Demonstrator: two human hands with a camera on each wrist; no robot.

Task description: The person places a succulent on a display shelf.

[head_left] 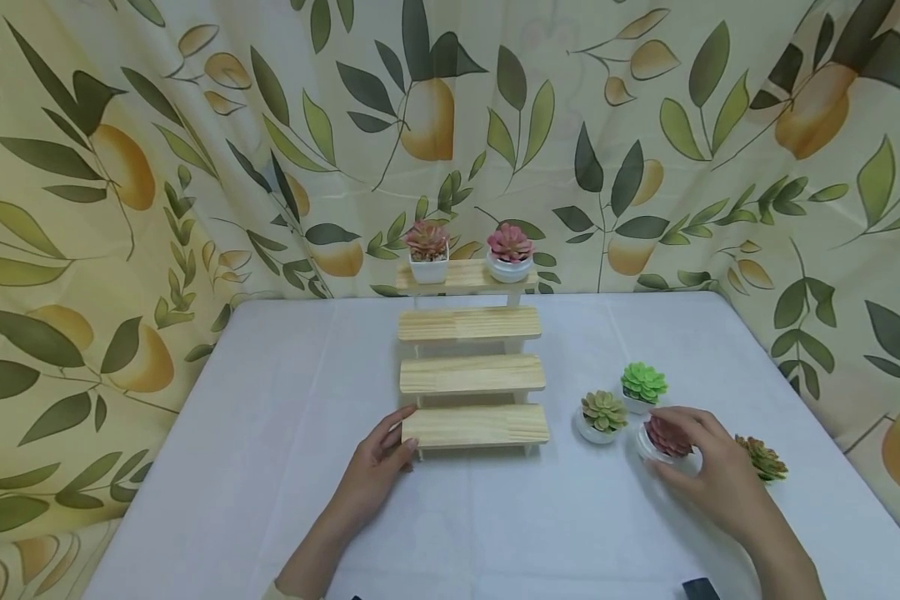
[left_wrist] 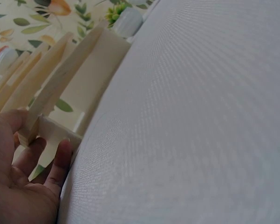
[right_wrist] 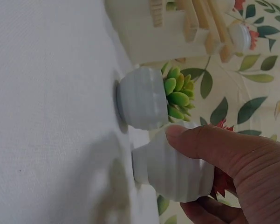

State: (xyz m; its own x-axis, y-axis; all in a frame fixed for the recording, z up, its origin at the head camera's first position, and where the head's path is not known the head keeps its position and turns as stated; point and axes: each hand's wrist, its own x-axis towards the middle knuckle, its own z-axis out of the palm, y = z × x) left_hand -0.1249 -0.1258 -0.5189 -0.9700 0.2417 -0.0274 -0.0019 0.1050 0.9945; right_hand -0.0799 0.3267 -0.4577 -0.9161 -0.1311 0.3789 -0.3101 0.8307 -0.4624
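A wooden four-step plant stand (head_left: 474, 375) stands in the middle of the table. My left hand (head_left: 373, 471) grips the left end of its lowest step, thumb on top and fingers below, as the left wrist view shows. To the right, my right hand (head_left: 720, 475) holds a dark red potted succulent (head_left: 667, 437) by its white ribbed pot (right_wrist: 179, 168), thumb on one side and fingers on the other. Close beside it are a dull green potted succulent (head_left: 602, 414) and a bright green potted succulent (head_left: 642, 383). A brownish succulent (head_left: 762, 458) is partly hidden behind my right hand.
Two pink-red potted succulents, one in a square pot (head_left: 429, 265) and one in a round pot (head_left: 510, 265), sit on the top step. A white cloth (head_left: 285, 400) covers the table. Patterned curtain (head_left: 450, 125) hangs behind. A small dark object (head_left: 700, 589) lies at the front edge.
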